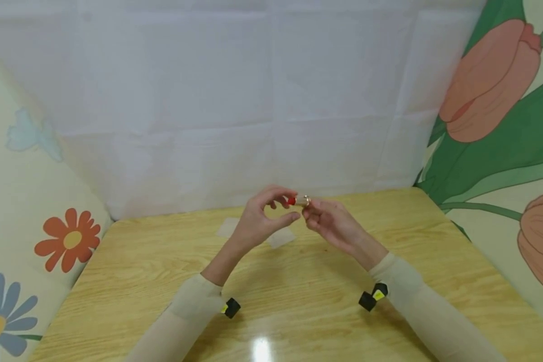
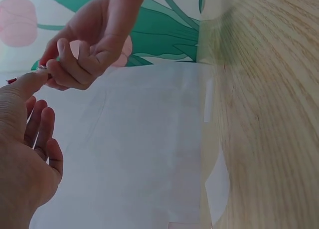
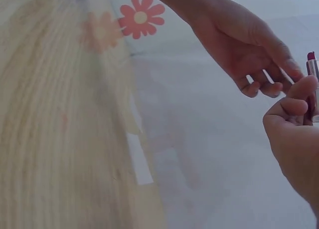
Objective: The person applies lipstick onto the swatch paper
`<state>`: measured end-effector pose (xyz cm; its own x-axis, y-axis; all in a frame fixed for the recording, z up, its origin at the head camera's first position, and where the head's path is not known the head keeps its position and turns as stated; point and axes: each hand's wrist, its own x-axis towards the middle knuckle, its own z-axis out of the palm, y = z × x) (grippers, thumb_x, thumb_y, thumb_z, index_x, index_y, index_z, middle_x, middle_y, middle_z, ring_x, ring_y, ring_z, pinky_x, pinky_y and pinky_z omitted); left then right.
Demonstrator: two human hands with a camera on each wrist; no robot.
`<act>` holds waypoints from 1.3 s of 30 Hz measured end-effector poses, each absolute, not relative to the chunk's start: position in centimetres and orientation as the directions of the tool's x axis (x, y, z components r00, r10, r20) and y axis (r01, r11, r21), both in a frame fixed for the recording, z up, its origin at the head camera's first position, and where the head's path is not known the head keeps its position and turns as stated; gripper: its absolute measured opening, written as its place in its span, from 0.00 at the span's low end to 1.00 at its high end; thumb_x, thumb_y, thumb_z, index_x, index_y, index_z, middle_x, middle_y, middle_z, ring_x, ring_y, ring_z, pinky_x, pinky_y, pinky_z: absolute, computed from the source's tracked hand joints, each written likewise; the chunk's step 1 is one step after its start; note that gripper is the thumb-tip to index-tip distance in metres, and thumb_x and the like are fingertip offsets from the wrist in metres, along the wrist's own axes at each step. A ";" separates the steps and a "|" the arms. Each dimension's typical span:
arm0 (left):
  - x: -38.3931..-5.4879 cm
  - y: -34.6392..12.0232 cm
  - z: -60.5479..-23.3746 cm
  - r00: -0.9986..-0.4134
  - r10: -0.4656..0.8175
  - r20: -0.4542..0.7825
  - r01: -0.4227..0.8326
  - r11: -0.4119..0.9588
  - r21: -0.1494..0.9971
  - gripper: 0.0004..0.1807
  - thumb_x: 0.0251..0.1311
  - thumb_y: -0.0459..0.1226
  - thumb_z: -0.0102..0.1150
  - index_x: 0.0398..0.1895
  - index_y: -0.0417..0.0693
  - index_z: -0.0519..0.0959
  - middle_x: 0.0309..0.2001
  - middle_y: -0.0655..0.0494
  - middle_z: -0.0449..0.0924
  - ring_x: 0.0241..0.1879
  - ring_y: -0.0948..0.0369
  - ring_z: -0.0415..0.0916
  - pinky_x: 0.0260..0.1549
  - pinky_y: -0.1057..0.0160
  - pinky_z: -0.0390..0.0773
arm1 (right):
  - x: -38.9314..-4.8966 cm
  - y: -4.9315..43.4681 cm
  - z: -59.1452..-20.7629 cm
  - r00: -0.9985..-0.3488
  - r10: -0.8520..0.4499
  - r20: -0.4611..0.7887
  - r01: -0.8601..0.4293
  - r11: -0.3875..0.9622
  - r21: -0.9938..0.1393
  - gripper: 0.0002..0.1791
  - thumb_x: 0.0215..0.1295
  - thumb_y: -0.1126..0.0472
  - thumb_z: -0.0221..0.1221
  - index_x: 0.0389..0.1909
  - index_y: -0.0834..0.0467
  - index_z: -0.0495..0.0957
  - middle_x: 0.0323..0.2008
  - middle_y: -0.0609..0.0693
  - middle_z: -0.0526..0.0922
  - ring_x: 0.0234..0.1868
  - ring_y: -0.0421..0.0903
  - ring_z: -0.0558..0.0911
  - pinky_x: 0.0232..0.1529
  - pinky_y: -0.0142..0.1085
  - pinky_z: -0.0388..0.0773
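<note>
A lipstick (image 1: pixel 301 201) with its red tip out and a shiny metallic body is held up above the far part of the table. My right hand (image 1: pixel 332 221) pinches its lower end between thumb and fingers. The red tip points toward my left hand (image 1: pixel 263 216), whose thumb and fingers are spread in a loose curve around that end. Whether a left fingertip touches the lipstick, I cannot tell. In the right wrist view the lipstick (image 3: pixel 312 68) stands at the right edge, partly cut off. The left wrist view shows it mostly hidden behind my left thumb (image 2: pixel 30 84).
White paper pieces (image 1: pixel 282 238) lie on the wooden table (image 1: pixel 294 301) under the hands. A white sheet (image 1: pixel 208 100) hangs behind the table's far edge. Flower-patterned panels stand at left (image 1: pixel 22 191) and right (image 1: pixel 488 181).
</note>
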<state>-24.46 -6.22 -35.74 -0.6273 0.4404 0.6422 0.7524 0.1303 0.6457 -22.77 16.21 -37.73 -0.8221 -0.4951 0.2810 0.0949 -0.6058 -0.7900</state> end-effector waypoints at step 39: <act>-30.0 3.1 -42.6 -0.833 0.552 0.040 0.539 0.791 0.290 0.32 0.66 0.59 0.61 0.68 0.55 0.75 0.67 0.50 0.71 0.65 0.47 0.67 0.62 0.43 0.62 | -26.6 24.9 -37.8 -0.971 -0.155 0.181 -0.098 -0.433 -0.896 0.10 0.78 0.69 0.50 0.46 0.68 0.80 0.37 0.57 0.83 0.36 0.47 0.83 0.40 0.34 0.79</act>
<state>-30.03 3.13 -42.63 -0.8328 0.5521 0.0405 0.5386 0.7911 0.2901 -26.56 24.86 -37.84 -0.9712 -0.1552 0.1810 -0.0979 -0.4325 -0.8963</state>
